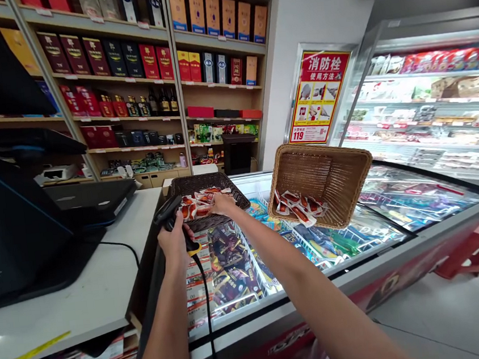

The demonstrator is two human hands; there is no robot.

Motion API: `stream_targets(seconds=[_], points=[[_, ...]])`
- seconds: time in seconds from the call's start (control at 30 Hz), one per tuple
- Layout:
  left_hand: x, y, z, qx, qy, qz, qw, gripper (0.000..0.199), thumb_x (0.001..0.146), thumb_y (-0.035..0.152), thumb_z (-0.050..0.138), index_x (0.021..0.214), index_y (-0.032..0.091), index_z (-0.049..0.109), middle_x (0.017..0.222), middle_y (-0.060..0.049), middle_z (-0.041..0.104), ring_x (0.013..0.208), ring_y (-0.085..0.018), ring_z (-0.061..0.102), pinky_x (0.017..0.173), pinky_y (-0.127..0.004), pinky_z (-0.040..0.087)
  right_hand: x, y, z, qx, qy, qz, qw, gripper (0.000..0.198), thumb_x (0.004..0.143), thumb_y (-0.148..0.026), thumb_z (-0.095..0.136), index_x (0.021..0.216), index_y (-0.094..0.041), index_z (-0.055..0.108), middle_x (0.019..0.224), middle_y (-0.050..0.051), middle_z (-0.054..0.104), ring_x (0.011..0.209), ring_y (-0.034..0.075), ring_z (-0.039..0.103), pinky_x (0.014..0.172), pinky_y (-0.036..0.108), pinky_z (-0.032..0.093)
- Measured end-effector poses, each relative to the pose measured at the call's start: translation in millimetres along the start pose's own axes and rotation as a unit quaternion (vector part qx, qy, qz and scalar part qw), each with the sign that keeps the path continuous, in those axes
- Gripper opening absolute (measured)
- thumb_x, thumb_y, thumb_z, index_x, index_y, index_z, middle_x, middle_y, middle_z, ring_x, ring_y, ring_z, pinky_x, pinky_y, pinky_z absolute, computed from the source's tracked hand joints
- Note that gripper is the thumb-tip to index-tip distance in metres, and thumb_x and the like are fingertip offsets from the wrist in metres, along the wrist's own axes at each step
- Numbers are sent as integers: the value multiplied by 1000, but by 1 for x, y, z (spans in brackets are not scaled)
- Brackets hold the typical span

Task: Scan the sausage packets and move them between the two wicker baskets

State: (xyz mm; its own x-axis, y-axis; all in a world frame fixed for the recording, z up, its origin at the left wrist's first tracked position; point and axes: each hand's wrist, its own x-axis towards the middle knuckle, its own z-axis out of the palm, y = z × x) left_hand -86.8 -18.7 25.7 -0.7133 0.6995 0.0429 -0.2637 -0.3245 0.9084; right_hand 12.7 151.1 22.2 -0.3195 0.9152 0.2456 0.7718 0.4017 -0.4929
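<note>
My left hand (173,241) is wrapped round the handle of a black and yellow barcode scanner (168,211), whose cable (206,297) hangs down over the freezer front. Beside it my right hand (224,205) reaches into a dark woven basket (238,195). Its fingers are pinched on one of the sausage packets (203,211) there; the fingertips are partly hidden. Several red-brown sausages in clear-and-white wrappers lie in this basket. To the right, a lighter brown wicker basket (342,177) stands tilted on the freezer, with several similar sausage packets (300,210) at its lower side.
Both baskets rest on a glass-topped chest freezer (339,274) filled with bagged frozen goods. On the left stands a white counter (60,267) with a dark checkout terminal (14,237). Behind are shelves of boxed bottles (124,60); a red stool (471,249) stands at right.
</note>
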Motion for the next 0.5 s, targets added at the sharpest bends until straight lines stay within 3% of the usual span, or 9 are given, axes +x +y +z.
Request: stream_targets(seconds=[0.07,0.13,0.23,0.3,0.43,0.5], points=[[-1,-1,1,0,-3,1,1000,56,56,58,90,79,19,56,53,6,54,38,-10,48,35,-22,36,-6,8,-6,83,31,26,996,39,58,-36,96,88,-23,75,101,6,78,100,28,73,86,38,58],[-3,-2,3,3,-7,2,1000,56,56,58,90,77,20,55,53,6,54,38,-9,48,35,-22,36,-17,21,-18,231,56,45,970,41,61,-41,93,92,-23,74,95,2,78,93,24,73,81,35,59],[-5,-6,7,19,-21,8,1000,53,58,56,89,77,20,56,54,6,55,38,-9,48,34,-22,36,-41,49,-38,475,86,35,875,48,59,-48,92,92,-20,72,83,-1,75,79,19,71,72,31,60],[-8,-10,11,37,-36,11,999,51,59,55,89,77,20,57,53,6,55,37,-10,48,34,-22,36,-62,72,-48,582,129,25,802,49,56,-46,93,91,-19,71,83,0,76,79,17,71,74,29,59],[-18,-23,21,90,-109,14,990,48,63,57,86,70,21,54,51,4,54,35,-11,46,33,-24,35,-98,121,-55,700,238,39,672,46,57,-36,93,95,-23,70,95,0,78,84,16,73,79,28,59],[-26,-30,25,122,-170,13,978,49,64,58,85,68,21,53,51,3,54,35,-12,46,33,-25,34,-109,141,-52,712,283,65,639,46,58,-36,91,96,-24,69,94,-1,78,83,16,73,77,28,59]])
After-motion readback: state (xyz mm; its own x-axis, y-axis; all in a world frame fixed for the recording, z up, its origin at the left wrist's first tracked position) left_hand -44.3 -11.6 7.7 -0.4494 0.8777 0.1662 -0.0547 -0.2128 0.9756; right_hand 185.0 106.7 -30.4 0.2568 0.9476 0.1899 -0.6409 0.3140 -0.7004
